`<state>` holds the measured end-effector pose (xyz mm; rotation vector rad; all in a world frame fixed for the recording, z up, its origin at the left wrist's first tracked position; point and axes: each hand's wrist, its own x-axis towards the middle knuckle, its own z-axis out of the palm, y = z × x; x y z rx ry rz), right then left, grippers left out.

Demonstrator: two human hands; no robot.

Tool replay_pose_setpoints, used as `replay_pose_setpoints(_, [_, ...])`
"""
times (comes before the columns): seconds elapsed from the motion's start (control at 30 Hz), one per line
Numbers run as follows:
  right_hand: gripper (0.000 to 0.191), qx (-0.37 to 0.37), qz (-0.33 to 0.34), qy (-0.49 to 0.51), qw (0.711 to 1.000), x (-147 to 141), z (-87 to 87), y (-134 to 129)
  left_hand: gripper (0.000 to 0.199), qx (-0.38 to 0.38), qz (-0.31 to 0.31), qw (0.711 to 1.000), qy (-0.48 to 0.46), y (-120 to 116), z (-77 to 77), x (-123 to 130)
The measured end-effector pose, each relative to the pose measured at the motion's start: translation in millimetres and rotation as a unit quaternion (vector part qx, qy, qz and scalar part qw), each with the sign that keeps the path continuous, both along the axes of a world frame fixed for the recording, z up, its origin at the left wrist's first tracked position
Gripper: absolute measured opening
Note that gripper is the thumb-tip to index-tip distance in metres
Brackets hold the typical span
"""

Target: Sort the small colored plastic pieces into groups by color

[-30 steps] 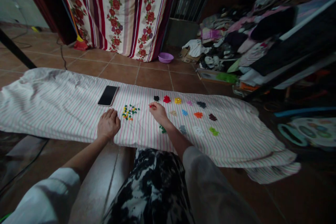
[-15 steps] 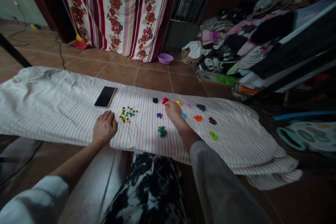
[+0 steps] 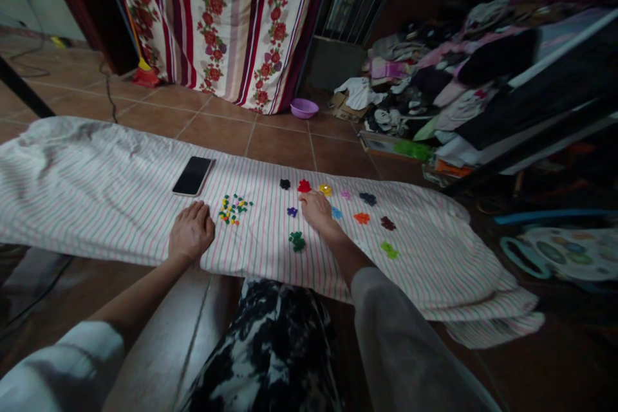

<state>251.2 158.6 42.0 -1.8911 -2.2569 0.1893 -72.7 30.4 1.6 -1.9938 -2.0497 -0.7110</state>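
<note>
My left hand (image 3: 192, 232) lies flat on the striped cloth (image 3: 120, 206), fingers stretched out, beside a mixed scatter of small green, yellow and orange pieces (image 3: 234, 209). My right hand (image 3: 317, 210) has its fingers drawn together just below the small red pile (image 3: 304, 186); anything between the fingertips is too small to make out. Around it sit little piles sorted by colour: black (image 3: 285, 185), yellow (image 3: 325, 189), purple (image 3: 292, 212), dark green (image 3: 297, 241) and light blue (image 3: 337, 212), the last partly behind the hand.
Further right lie pink (image 3: 346, 195), dark grey (image 3: 367, 198), orange (image 3: 362, 218), maroon (image 3: 388, 223) and lime green (image 3: 389, 250) piles. A phone (image 3: 194, 176) rests above my left hand. On the floor beyond are a purple basin (image 3: 304, 108) and heaped clothes (image 3: 434, 71).
My right hand has drawn back slightly from the red pile, showing more of it. My left hand stays in place on the cloth. The view has shifted a little.
</note>
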Motion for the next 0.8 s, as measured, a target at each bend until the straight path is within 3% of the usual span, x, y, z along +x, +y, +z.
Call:
replay_pose_setpoints(0.4, [0.035, 0.025, 0.013, 0.023, 0.999, -5, 0.3, -3, 0.040, -0.010, -0.003, 0.999, -0.037, 0, 0.0, 0])
replay_pose_setpoints(0.6, [0.033, 0.030, 0.094, 0.053, 0.994, -45, 9.7, -13, 0.039, -0.018, 0.002, 0.999, -0.029, -1, 3.5, 2])
replay_pose_setpoints(0.8, [0.029, -0.009, 0.179, 0.067, 0.981, -92, 8.0, -28, 0.038, -0.009, 0.006, 1.000, -0.022, 0, 2.3, 2])
